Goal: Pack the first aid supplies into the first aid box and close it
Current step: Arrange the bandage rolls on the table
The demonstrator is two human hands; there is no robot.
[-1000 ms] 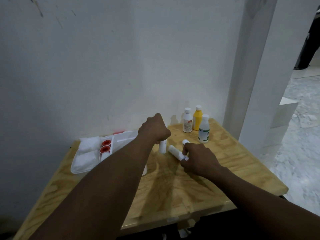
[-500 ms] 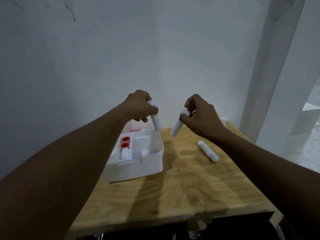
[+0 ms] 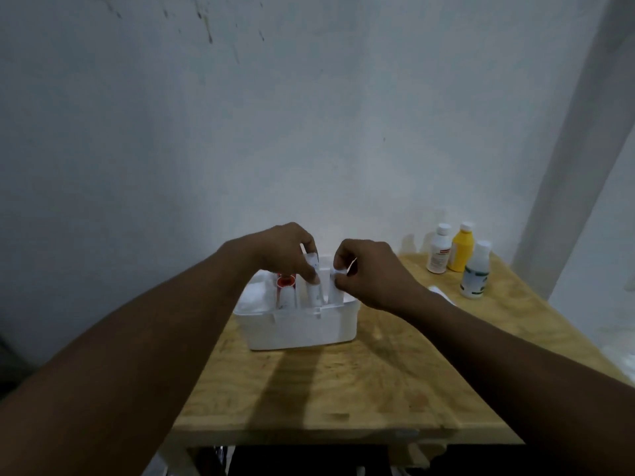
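Note:
The white first aid box stands open on the wooden table. My left hand grips a white roll that stands upright inside the box. Beside it, my right hand pinches a second white roll, also upright in the box. Red-capped items and white padding sit in the box's left part. Another white roll lies on the table behind my right wrist, mostly hidden.
Three bottles stand at the table's back right: a white one, a yellow one and a clear one with a white cap. A wall rises right behind the table. The table's front edge lies near me.
Both hands have carried their white rolls from above the table down into the box. The view has shifted so the bottles show again at the right.

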